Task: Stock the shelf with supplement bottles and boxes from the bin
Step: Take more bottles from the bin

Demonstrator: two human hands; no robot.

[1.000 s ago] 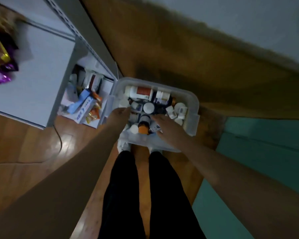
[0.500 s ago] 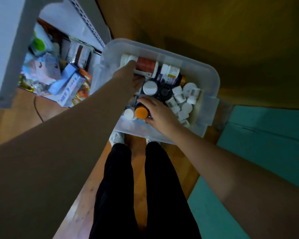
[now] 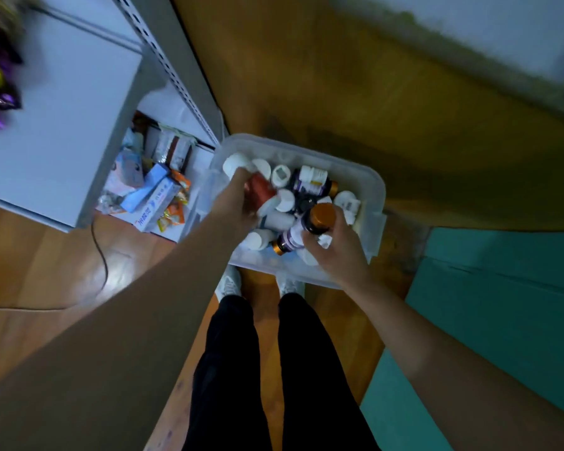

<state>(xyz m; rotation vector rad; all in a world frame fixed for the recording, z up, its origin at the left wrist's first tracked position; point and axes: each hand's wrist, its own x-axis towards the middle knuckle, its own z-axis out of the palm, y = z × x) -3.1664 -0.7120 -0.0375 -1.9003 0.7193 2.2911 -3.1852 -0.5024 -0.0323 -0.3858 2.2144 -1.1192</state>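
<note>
wooden floor [image 3: 46,255] under the clear bin [image 3: 376,190]; my left hand [image 3: 238,203] grasps a red-labelled bottle [image 3: 259,190], my right hand [image 3: 336,245], at its 4 o'clock, grasps an orange-capped bottle [image 3: 319,216].

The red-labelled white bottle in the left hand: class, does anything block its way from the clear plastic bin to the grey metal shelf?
Nothing visible does. The left hand grips the red-labelled white bottle above the clear plastic bin, and the grey metal shelf stands open just to its left. The bottom tier already holds boxes and packets.
</note>
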